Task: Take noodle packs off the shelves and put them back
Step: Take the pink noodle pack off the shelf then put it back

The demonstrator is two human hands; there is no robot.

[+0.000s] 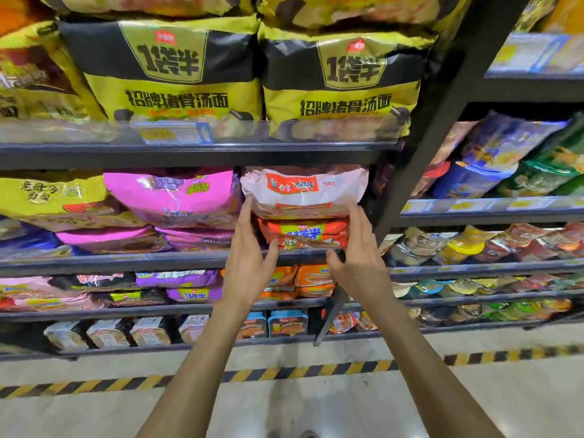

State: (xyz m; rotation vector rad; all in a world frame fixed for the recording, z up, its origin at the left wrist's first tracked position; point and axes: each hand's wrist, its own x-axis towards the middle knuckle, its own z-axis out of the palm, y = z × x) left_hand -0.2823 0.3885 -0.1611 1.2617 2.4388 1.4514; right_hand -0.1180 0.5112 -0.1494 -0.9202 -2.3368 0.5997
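**Both hands at the pale pink pack**

Here I see my left hand (249, 248) and right hand (357, 251) spread open, flanking the pale pink noodle pack (303, 192) lying atop an orange pack (303, 233) on the shelf (158, 262); firm grip unclear

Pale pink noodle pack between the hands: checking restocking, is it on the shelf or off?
On: the pale pink noodle pack lies atop the orange pack.

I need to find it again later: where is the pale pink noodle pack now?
In the head view, the pale pink noodle pack lies right of centre, atop an orange pack, right of the magenta packs, between both hands.
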